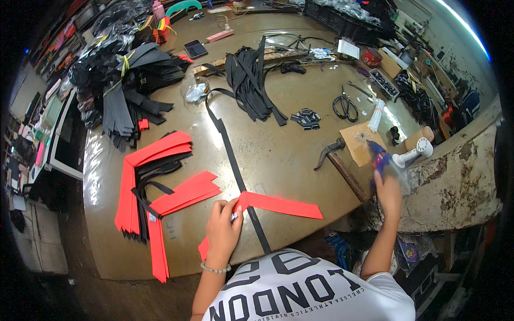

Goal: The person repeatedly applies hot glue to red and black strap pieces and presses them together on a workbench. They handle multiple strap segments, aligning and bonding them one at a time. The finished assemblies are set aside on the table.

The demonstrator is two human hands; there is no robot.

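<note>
My left hand (224, 227) is closed on a red strap (284, 205) at its fold, near the table's front edge. One leg of the strap points right; the other runs down beneath my wrist. A long black strap (230, 152) passes under the fold and hangs toward my body. On the right, my right hand (387, 192) is around the near end of a blue-and-purple tool (380, 155); motion blurs both, so the tool's kind is unclear. Beside it are a brown card (361, 140) and a hammer (342, 168) with a wooden handle.
Folded red straps (128, 182) and more red straps (184, 193) lie left. Black strap bundles (246, 80) lie farther back, near a phone (195, 49). Scissors (345, 107), small black buckles (305, 119), white sticks (377, 115) and a small white fan (413, 153) are at right.
</note>
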